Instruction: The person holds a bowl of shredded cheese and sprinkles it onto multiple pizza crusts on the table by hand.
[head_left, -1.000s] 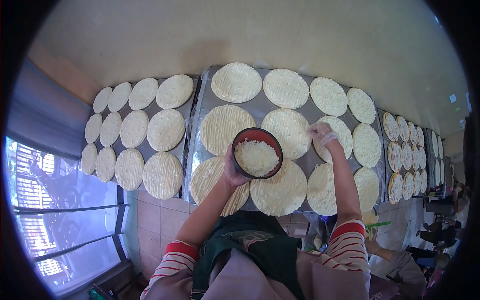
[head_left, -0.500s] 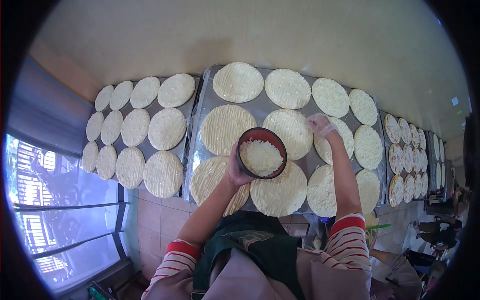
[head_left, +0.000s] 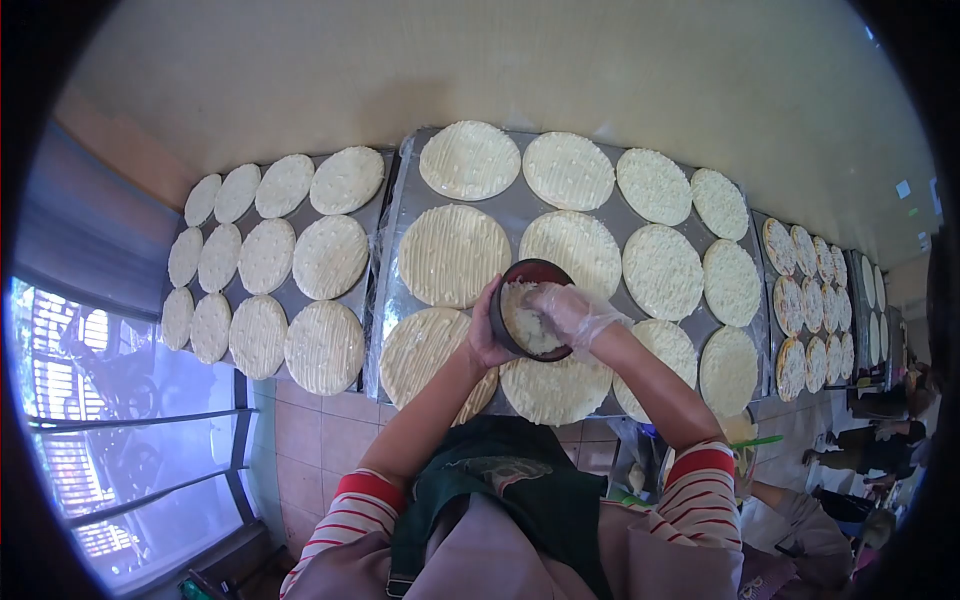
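Observation:
My left hand is wrapped round the side of a bowl, dark outside and reddish inside, tilted above the trays. White shreds that look like grated cheese partly fill it. In a clear plastic glove, my right hand reaches into the bowl, its fingers bunched in the shreds and partly hidden. Beneath the bowl lies a round flat base with cream-coloured topping. Behind it is another round base with pale stripes and scattered shreds. Bases further right, such as this one, have a denser shredded covering.
A second tray of striped rounds adjoins on the left. On the right, another holds browner-topped rounds. A wall runs behind them. A co-worker's sleeve shows at lower right, near a green-handled tool.
My right hand has come left and down from over the right-hand rounds into the bowl. The bowl, still in my left hand, has tilted and shifted slightly.

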